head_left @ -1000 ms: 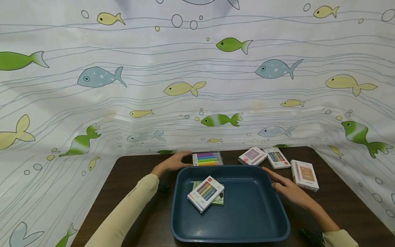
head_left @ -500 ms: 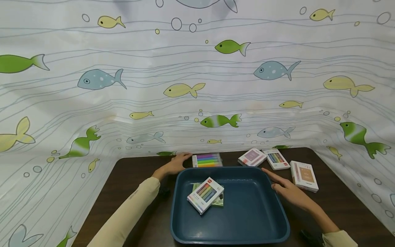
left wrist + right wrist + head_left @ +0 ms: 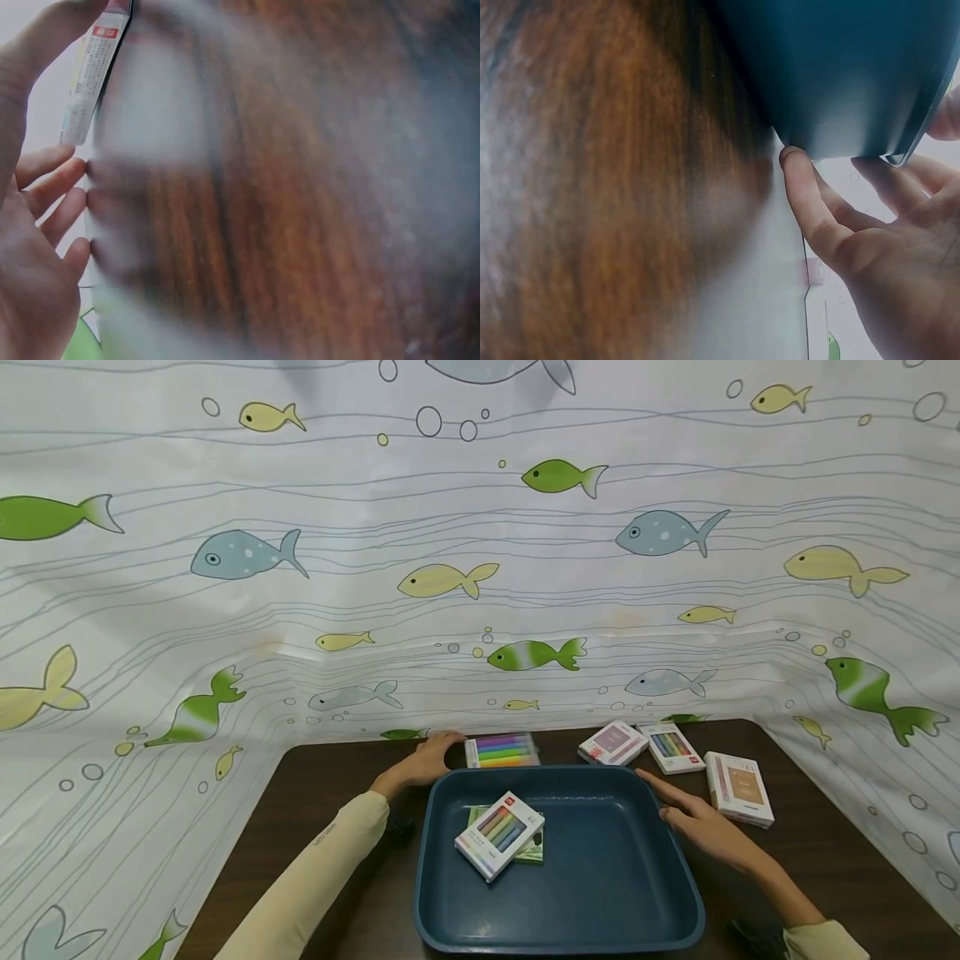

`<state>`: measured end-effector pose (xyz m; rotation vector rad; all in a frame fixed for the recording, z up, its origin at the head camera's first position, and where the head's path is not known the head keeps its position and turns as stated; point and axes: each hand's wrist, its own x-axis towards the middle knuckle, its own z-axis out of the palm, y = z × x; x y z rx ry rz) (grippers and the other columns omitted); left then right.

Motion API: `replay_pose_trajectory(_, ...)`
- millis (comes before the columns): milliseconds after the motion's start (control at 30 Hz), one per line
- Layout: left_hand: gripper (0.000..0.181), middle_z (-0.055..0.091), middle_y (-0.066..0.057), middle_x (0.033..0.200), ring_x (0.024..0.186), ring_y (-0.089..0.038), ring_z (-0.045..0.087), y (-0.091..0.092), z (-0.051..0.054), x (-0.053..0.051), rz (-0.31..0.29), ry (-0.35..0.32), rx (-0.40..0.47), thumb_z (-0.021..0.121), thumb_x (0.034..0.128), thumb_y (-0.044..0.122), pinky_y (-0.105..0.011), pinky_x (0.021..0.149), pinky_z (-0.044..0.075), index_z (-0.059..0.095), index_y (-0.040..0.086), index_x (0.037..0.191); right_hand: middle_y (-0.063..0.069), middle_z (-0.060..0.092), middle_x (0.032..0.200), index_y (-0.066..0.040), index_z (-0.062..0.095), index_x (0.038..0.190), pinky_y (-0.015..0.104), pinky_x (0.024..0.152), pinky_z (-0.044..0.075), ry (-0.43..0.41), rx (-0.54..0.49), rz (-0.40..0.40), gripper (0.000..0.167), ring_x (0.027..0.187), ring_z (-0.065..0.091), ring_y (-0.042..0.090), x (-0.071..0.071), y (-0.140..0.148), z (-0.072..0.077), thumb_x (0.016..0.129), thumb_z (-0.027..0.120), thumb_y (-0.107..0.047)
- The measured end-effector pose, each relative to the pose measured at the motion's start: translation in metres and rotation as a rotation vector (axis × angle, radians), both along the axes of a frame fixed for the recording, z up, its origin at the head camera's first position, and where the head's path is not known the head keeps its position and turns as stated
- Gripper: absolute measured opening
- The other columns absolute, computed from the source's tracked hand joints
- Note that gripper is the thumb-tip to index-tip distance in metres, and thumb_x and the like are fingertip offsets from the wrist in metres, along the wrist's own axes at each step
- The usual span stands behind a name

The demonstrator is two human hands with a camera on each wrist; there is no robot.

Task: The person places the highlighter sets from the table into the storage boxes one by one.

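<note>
Seems partly done: inside dark-blue rectangular tray [image 3: 600,877], white cardboard box [image 3: 498,837] upon flat green packet [image 3: 535,850]; remaining at far right on brown wooden bench [image 3: 300,810], three white boxes [image 3: 612,743] [image 3: 672,748] [image 3: 739,788]. Pinching clear rainbow-marker case [image 3: 504,751], just beyond tray, with curved fingers of left hand [image 3: 417,762]; touching rim with right hand [image 3: 701,822], fingers nearly straight.

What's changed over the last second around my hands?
Your left hand has eased slightly left at the near end of the marker case; whether it grips the case, I can't tell. Your right hand stays against the tray, and the tray and the white box in it look unmoved.
</note>
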<state>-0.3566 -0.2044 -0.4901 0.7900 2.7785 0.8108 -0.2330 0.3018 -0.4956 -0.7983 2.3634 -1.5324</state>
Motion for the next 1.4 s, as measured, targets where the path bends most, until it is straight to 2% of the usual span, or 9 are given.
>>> replay_pose_trajectory(233,0.088,0.043,-0.020,0.151,0.137,-0.038,0.041,-0.003,0.004,0.004,-0.008,-0.056,0.106,0.079,0.0873,0.043,-0.058,0.110,0.033,0.039,0.000,0.153,0.011,0.019,0.167,-0.024,0.023,0.164,0.023,0.100,0.042,0.010,0.008,-0.006,0.053,0.141,0.032,0.003,0.000,-0.001,0.000,0.113,0.038,-0.017)
replay_pose_trajectory(333,0.088,0.047,-0.022,0.145,0.129,-0.037,0.050,-0.003,0.007,0.005,-0.022,-0.121,0.206,0.080,0.0887,0.034,-0.053,0.105,0.042,0.034,-0.003,0.154,0.010,0.019,0.167,-0.026,0.024,0.164,0.023,0.101,0.042,0.002,0.013,-0.009,0.053,0.145,0.030,0.016,0.000,0.000,0.001,0.113,0.038,-0.017)
replay_pose_trajectory(467,0.081,0.046,-0.026,0.144,0.121,-0.036,0.057,-0.001,0.011,0.005,-0.034,-0.242,0.337,0.075,0.0943,0.017,-0.048,0.098,0.049,0.027,-0.004,0.156,0.010,0.021,0.166,-0.021,0.023,0.164,0.025,0.099,0.044,-0.002,0.020,-0.017,0.054,0.145,0.029,0.031,0.000,0.000,0.001,0.113,0.038,-0.017)
replay_pose_trajectory(600,0.081,0.040,-0.023,0.150,0.121,-0.034,0.059,-0.001,0.008,0.004,0.007,-0.364,0.447,0.072,0.0962,0.010,-0.045,0.095,0.052,0.023,0.004,0.160,0.010,0.021,0.166,-0.019,0.022,0.164,0.025,0.099,0.044,0.000,0.021,-0.018,0.054,0.144,0.028,0.035,0.000,0.000,0.001,0.113,0.038,-0.017)
replay_pose_trajectory(733,0.084,0.036,-0.021,0.154,0.124,-0.034,0.057,0.001,0.005,0.004,0.067,-0.442,0.547,0.074,0.0943,0.006,-0.044,0.094,0.052,0.024,0.010,0.161,0.010,0.019,0.167,-0.026,0.023,0.164,0.023,0.100,0.043,-0.007,0.012,-0.014,0.053,0.145,0.024,0.038,0.000,-0.001,0.001,0.113,0.038,-0.018)
replay_pose_trajectory(867,0.085,0.033,-0.023,0.155,0.125,-0.036,0.056,0.003,0.004,0.002,0.092,-0.497,0.626,0.076,0.0930,0.005,-0.044,0.094,0.053,0.025,0.012,0.161,0.011,0.019,0.167,-0.027,0.023,0.164,0.024,0.099,0.043,-0.012,0.008,-0.011,0.053,0.145,0.023,0.042,0.001,-0.001,0.002,0.113,0.038,-0.018)
replay_pose_trajectory(1033,0.079,0.036,-0.021,0.153,0.120,-0.032,0.058,0.002,0.003,0.001,0.111,-0.524,0.665,0.074,0.0965,0.014,-0.046,0.096,0.051,0.027,0.013,0.160,0.011,0.020,0.166,-0.023,0.023,0.164,0.023,0.099,0.043,-0.010,0.010,-0.013,0.054,0.145,0.023,0.043,0.000,-0.001,0.003,0.113,0.038,-0.016)
replay_pose_trajectory(1233,0.072,0.040,-0.021,0.150,0.119,-0.031,0.058,0.001,0.001,0.003,0.125,-0.512,0.680,0.070,0.0988,0.012,-0.049,0.098,0.049,0.030,0.012,0.159,0.012,0.019,0.167,-0.025,0.023,0.164,0.023,0.100,0.043,-0.004,0.011,-0.007,0.054,0.145,0.023,0.041,0.000,-0.001,0.003,0.113,0.038,-0.016)
replay_pose_trajectory(1400,0.072,0.041,-0.022,0.149,0.117,-0.031,0.059,0.001,0.002,0.005,0.137,-0.502,0.697,0.072,0.0973,0.011,-0.048,0.095,0.051,0.032,0.012,0.158,0.012,0.019,0.166,-0.024,0.023,0.164,0.023,0.100,0.042,0.004,0.008,0.001,0.054,0.145,0.027,0.027,0.000,-0.002,0.004,0.113,0.038,-0.016)
